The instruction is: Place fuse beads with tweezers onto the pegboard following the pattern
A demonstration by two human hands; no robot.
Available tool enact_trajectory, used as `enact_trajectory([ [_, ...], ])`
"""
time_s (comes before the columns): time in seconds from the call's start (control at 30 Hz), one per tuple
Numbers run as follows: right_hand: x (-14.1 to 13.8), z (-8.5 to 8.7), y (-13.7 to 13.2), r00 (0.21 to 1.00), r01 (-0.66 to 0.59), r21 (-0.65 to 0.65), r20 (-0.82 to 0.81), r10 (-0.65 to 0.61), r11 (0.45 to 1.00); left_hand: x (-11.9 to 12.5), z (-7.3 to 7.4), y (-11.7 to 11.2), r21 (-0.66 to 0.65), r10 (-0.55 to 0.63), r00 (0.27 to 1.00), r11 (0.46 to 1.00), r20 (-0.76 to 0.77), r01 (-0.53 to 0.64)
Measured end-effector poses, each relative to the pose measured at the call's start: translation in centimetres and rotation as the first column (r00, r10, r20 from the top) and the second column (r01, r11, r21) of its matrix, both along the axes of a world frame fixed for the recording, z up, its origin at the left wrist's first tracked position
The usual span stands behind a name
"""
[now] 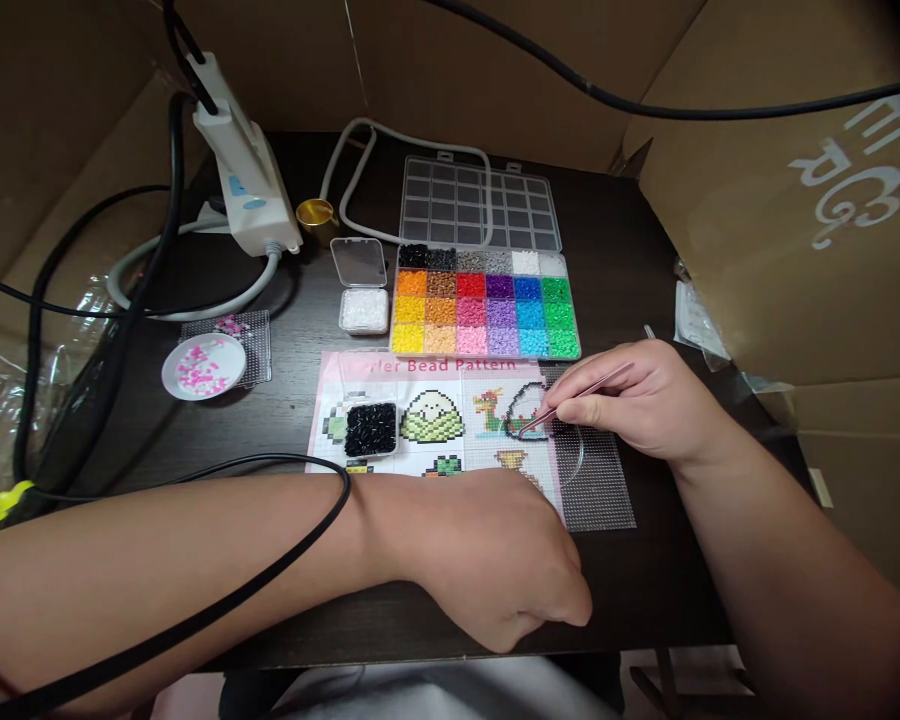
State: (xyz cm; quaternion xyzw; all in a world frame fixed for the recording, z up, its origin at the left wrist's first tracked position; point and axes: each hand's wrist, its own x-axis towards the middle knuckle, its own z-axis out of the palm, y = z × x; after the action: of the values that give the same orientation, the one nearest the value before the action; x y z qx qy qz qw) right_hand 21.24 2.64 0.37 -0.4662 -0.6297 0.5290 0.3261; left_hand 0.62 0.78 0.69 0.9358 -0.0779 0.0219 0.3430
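Pinched in my right hand (630,400) is a pair of pink tweezers (589,395), its tips pointing down and left. The tips meet a dark outline of black beads (511,408) on a clear pegboard (600,490), which partly overlaps the printed bead pattern sheet (412,459). Whether a bead sits between the tips is too small to tell. My left hand (506,560) is a closed fist at the table's front edge, with nothing seen in it. Left of the tweezers, an open box of black beads (371,428) stands on the sheet.
Behind the sheet lies an open bead case (487,300) with many colours. A box of white beads (364,311), a gold cup (316,215) and a dish of pink beads (204,367) are further left. A black cable (300,545) crosses my left forearm. Cardboard walls (765,200) surround the table.
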Motion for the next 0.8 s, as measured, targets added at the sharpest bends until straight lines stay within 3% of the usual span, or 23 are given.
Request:
enact_trajectory([
  [0.3, 0.08, 0.06, 0.02, 1.0, -0.012, 0.006, -0.008, 0.012, 1.0, 0.18, 0.11, 0.1, -0.005, -0.025, 0.998, 1.0, -0.058, 0.025],
  [0.5, 0.01, 0.17, -0.01, 1.0, 0.013, 0.004, 0.016, -0.013, 1.0, -0.04, -0.12, -0.01, -0.017, -0.002, 1.0, 1.0, 0.012, 0.002],
  [0.8, 0.04, 0.12, 0.02, 1.0, 0.003, 0.005, 0.001, -0.003, 1.0, 0.16, 0.06, 0.12, 0.006, -0.031, 0.998, 0.999, -0.057, 0.031],
])
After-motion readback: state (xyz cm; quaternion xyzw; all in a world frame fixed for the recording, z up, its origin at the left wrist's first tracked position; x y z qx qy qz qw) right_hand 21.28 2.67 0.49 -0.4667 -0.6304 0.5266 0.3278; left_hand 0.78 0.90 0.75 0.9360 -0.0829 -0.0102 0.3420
